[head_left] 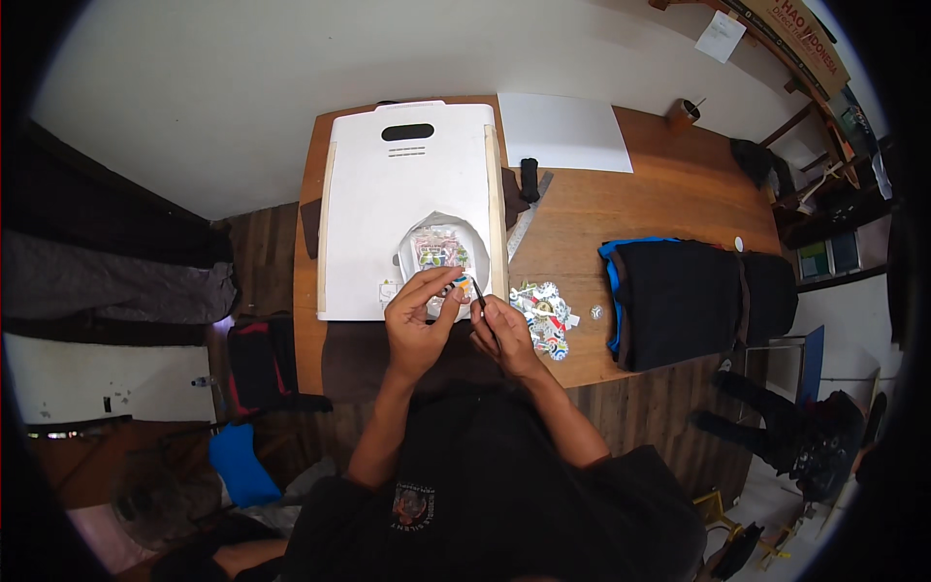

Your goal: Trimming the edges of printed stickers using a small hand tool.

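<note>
Both hands meet over the near right corner of a large white panel with an oval handle slot [364,204]. My left hand [419,325] is closed, pinching a small piece with a coloured print [460,288] between thumb and fingers. My right hand [504,335] is closed around a slim dark pointed tool [478,289], tip up by that piece; its exact kind is too small to tell. Just beyond the fingers lies a round whitish dish or wrapper [482,247] with printed clear packets [439,247] in it. A pile of cut printed pieces [546,315] lies right of my right hand.
On the wooden table [572,213] are a white sheet [562,131], a metal ruler [529,218], a black roll [529,179], a brown cup [683,113] and folded dark cloth [679,301]. Dark cloth hangs at left. Another person [805,427] is at the right.
</note>
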`<act>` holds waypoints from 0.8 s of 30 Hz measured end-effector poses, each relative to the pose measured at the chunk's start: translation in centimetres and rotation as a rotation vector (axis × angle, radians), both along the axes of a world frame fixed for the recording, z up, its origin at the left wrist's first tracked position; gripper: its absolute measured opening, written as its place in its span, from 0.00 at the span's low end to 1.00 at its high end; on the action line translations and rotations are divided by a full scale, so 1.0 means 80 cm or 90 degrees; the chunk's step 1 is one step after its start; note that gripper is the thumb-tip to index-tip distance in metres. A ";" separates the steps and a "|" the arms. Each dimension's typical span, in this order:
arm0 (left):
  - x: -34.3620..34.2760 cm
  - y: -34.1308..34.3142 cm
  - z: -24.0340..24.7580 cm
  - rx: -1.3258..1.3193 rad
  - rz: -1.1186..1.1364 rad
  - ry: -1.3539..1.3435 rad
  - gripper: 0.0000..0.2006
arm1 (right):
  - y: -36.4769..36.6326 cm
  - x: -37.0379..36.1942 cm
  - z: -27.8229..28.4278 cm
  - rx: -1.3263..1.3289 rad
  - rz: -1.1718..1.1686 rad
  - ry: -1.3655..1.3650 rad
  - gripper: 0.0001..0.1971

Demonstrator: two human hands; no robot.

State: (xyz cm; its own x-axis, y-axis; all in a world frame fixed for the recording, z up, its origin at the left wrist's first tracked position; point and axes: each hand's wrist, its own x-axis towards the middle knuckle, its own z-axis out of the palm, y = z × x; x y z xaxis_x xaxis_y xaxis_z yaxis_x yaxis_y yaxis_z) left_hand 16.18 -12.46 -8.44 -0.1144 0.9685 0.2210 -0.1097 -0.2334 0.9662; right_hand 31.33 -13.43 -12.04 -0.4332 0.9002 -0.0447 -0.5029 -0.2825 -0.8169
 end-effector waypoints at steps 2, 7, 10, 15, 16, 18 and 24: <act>0.000 0.000 -0.001 -0.002 0.001 0.002 0.14 | 0.000 0.000 -0.002 0.026 -0.001 0.048 0.16; -0.002 0.000 -0.002 0.016 -0.050 0.030 0.14 | 0.000 0.001 -0.002 0.003 0.002 -0.007 0.16; -0.002 0.000 -0.004 0.019 -0.049 0.024 0.14 | -0.001 0.000 0.000 0.002 -0.001 -0.010 0.16; -0.002 0.000 -0.004 0.001 -0.004 -0.001 0.14 | 0.000 -0.001 -0.002 0.004 -0.004 -0.004 0.16; -0.002 0.000 -0.004 0.026 -0.048 0.024 0.14 | 0.000 -0.001 -0.002 0.000 -0.003 -0.002 0.16; -0.002 0.000 -0.003 -0.002 -0.004 0.000 0.14 | -0.001 -0.001 -0.003 -0.004 -0.003 0.000 0.16; -0.001 -0.001 -0.002 -0.022 -0.014 -0.042 0.14 | 0.000 0.002 -0.002 -0.030 0.002 0.004 0.16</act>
State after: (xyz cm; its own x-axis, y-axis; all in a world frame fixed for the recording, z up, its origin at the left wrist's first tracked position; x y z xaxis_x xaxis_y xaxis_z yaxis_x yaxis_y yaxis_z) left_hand 16.07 -12.55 -8.61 -0.1067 0.9779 0.1801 -0.1784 -0.1970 0.9640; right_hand 31.47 -13.40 -12.19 -0.4368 0.8956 -0.0842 -0.5065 -0.3223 -0.7997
